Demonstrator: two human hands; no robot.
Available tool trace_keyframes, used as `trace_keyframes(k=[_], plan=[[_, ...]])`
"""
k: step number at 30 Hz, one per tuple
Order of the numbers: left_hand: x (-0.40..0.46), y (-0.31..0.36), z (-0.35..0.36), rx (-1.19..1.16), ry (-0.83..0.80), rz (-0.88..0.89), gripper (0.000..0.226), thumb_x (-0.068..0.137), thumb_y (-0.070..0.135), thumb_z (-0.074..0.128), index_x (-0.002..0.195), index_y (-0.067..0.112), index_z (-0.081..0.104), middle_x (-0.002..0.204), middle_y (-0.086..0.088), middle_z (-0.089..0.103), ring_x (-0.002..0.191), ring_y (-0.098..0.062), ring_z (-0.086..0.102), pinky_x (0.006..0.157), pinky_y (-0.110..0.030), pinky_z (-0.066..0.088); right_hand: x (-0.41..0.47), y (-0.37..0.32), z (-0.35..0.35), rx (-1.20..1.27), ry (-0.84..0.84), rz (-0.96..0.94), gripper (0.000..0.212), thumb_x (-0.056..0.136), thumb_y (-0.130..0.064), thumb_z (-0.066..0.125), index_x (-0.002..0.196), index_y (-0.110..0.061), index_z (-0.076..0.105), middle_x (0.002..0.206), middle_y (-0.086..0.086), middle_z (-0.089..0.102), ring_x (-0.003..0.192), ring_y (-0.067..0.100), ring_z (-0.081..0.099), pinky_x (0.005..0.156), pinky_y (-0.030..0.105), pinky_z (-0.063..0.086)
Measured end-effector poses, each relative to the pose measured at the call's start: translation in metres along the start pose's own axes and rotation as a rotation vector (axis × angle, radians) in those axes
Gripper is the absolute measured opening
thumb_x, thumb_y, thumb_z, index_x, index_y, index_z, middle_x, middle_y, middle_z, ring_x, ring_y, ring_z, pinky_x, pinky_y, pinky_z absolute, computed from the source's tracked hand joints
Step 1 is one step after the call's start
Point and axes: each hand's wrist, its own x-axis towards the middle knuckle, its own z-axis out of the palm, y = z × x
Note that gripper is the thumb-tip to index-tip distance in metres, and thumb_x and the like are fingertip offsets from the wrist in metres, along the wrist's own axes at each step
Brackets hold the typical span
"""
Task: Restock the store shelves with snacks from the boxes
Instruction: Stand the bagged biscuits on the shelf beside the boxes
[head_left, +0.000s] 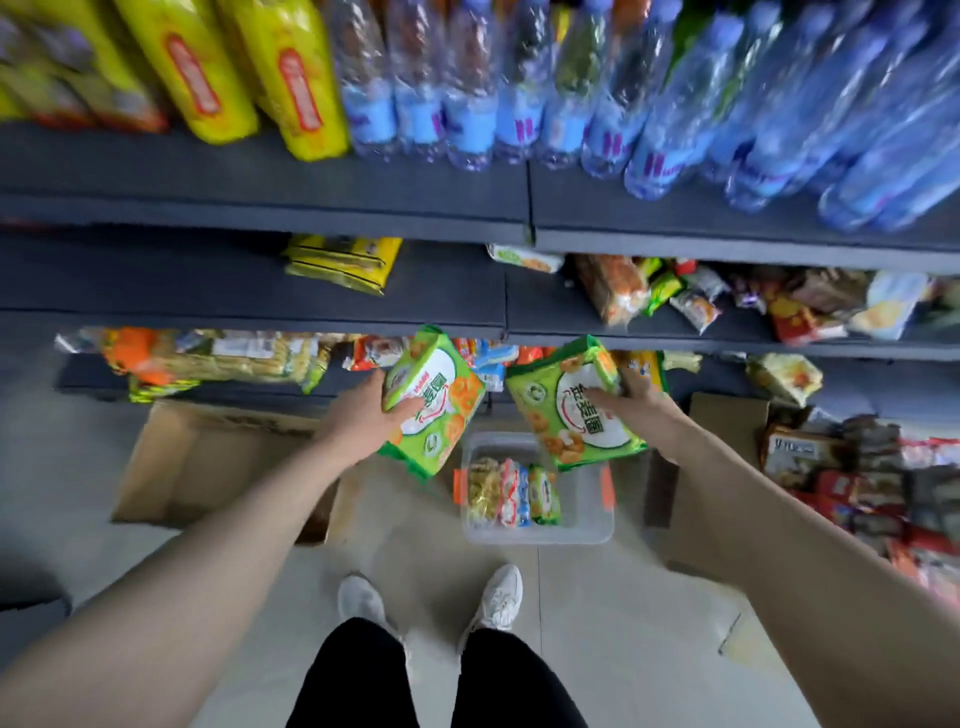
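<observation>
Left hand: the left hand (371, 410) grips the left pack (434, 402), thumb across its face, fingers behind the top edge.
Right hand: the right hand (636, 408) grips the right pack (574, 408), thumb on the front, fingers curled round the far edge.
Packs: both are green snack bags with a white oval label and orange pieces printed on them; both are held in the air, tilted, just in front of the lowest shelf edge and above the bin (print blurred, not legible).
Bin: a clear plastic bin (589, 525) with orange clips stands on the floor between the two arms; a few small packets lie at its left side.
Boxes: one open cardboard box (208, 462) lies on the floor under the left forearm; a second box (727, 415) sits to the right.
Shelves: the grey shelves (260, 208) carry yellow bags (291, 78) and water bottles (467, 104) on top, mixed snacks lower down.
</observation>
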Motion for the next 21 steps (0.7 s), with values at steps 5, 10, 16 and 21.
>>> trace_keyframes(k=[5, 10, 16, 21], plan=[[-0.025, -0.02, -0.101, 0.036, 0.134, 0.122, 0.036, 0.093, 0.054, 0.056, 0.104, 0.022, 0.044, 0.109, -0.004, 0.064, 0.091, -0.027, 0.058, 0.066, -0.033, 0.037, -0.043, -0.108, -0.011, -0.147, 0.066, -0.199, 0.074, 0.091, -0.049, 0.066, 0.152, -0.02, 0.037, 0.145, 0.011, 0.049, 0.131, 0.031, 0.048, 0.102, 0.036, 0.04], [-0.043, -0.041, -0.2, 0.042, 0.32, 0.226, 0.04, 0.092, 0.051, 0.058, 0.115, 0.02, 0.051, 0.112, -0.002, 0.064, 0.104, -0.029, 0.06, 0.07, -0.035, 0.038, -0.081, -0.217, -0.015, -0.264, 0.176, -0.397, 0.07, 0.086, -0.065, 0.06, 0.145, -0.032, 0.04, 0.139, 0.005, 0.058, 0.119, 0.03, 0.058, 0.099, 0.044, 0.047], [-0.07, -0.046, -0.315, 0.112, 0.572, 0.384, 0.043, 0.093, 0.051, 0.057, 0.126, 0.023, 0.052, 0.117, 0.002, 0.064, 0.102, -0.025, 0.062, 0.077, -0.036, 0.047, -0.139, -0.328, -0.029, -0.409, 0.407, -0.652, 0.059, 0.093, -0.057, 0.056, 0.144, -0.031, 0.041, 0.127, 0.003, 0.064, 0.107, 0.031, 0.062, 0.083, 0.038, 0.048], [-0.089, -0.024, -0.409, 0.125, 0.826, 0.477, 0.047, 0.091, 0.051, 0.059, 0.128, 0.024, 0.054, 0.12, -0.003, 0.064, 0.107, -0.029, 0.061, 0.083, -0.042, 0.05, -0.182, -0.406, -0.062, -0.482, 0.717, -0.923, 0.049, 0.091, -0.058, 0.058, 0.135, -0.037, 0.05, 0.118, 0.0, 0.069, 0.109, 0.032, 0.062, 0.084, 0.039, 0.048]])
